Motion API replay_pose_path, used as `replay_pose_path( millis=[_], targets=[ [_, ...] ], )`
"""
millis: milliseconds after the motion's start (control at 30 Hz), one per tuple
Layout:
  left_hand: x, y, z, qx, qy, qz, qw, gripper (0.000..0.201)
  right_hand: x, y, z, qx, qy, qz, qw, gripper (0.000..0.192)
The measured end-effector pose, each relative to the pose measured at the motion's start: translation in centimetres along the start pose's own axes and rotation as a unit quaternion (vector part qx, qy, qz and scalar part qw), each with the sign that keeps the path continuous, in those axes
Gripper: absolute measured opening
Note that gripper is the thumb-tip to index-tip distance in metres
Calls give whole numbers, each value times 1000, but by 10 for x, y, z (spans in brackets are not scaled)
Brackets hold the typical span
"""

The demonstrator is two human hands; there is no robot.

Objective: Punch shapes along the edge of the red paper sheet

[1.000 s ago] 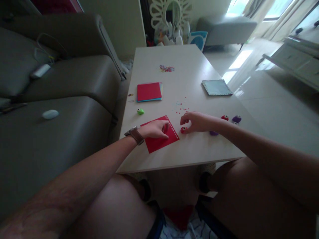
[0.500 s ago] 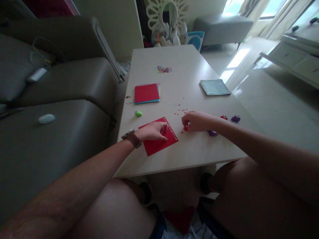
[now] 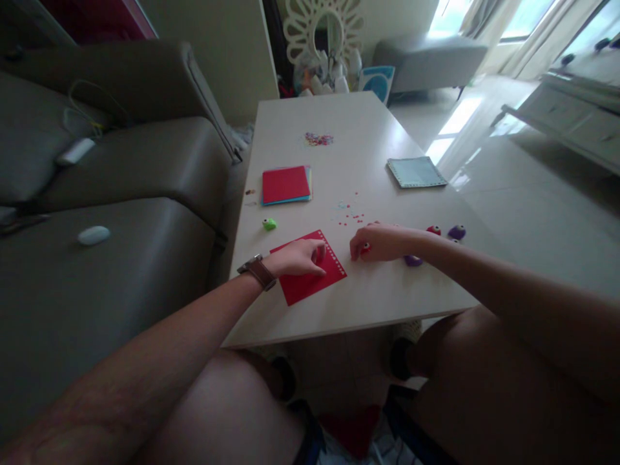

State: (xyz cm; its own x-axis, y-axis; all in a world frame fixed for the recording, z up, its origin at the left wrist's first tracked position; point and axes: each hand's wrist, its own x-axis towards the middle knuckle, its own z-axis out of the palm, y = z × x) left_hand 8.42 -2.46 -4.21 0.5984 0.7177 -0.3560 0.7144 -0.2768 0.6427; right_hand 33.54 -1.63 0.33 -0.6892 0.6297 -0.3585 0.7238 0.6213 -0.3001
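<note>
My left hand (image 3: 299, 257) lies on a red paper sheet (image 3: 301, 292), thumb and fingers apart and nothing between them. A row of small punched holes runs along the sheet's right edge. To the right, my right hand (image 3: 380, 241) is curled low over the tabletop around a small red craft punch (image 3: 367, 247) with an eye-like dot. Its fingertips reach down to the table; whether they pinch a paper bit is hidden. Small red and pale paper cut-outs (image 3: 356, 216) are scattered just beyond this hand. A purple punch (image 3: 413, 261) sits partly under the right wrist.
A green punch (image 3: 269, 224) stands left of the sheet. Coloured paper (image 3: 285, 185) is stacked behind it. More punches, red (image 3: 434, 230) and purple (image 3: 456, 232), lie beyond my right forearm. Farther back are a pale punched-edge stack (image 3: 416, 172) and colourful bits (image 3: 318, 139).
My right hand's fingertips have moved slightly left and down to the table, covering the spot where a loose red cut-out lay. My left hand stays on the sheet.
</note>
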Motion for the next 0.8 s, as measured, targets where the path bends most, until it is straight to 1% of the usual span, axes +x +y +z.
replay_pose_path(
  millis=[33, 100, 167, 200, 367, 467, 567, 700, 800],
  targets=[
    [0, 0, 0, -1, 0, 0, 1000, 34, 1, 3, 2, -15, 17, 7, 1000, 29],
    [-1, 2, -1, -1, -3, 0, 1000, 34, 4, 10, 7, -41, 76, 26, 996, 36],
    [-1, 3, -2, -2, -4, -2, 1000, 34, 6, 16, 10, -36, 123, 40, 991, 44],
    [-1, 3, -2, -4, -3, -5, 1000, 35, 6, 18, 12, -27, 133, 46, 990, 45],
    [-1, 3, -2, 6, -4, -13, 1000, 38, 4, 25, 9, -3, 141, 74, 987, 41],
    [-1, 2, -1, 20, 0, -15, 1000, 38, 1, 24, 3, -4, 131, 67, 989, 38],
    [-1, 2, -1, 39, 9, -21, 999, 40, -2, 19, -3, 1, 113, 63, 992, 35],
    [-1, 6, -1, 83, 30, -48, 995, 43, -8, 7, -11, -5, 105, 77, 992, 29],
    [0, 9, 2, 104, 49, -62, 991, 42, -17, -1, -18, -18, 103, 80, 991, 25]
  ],
)
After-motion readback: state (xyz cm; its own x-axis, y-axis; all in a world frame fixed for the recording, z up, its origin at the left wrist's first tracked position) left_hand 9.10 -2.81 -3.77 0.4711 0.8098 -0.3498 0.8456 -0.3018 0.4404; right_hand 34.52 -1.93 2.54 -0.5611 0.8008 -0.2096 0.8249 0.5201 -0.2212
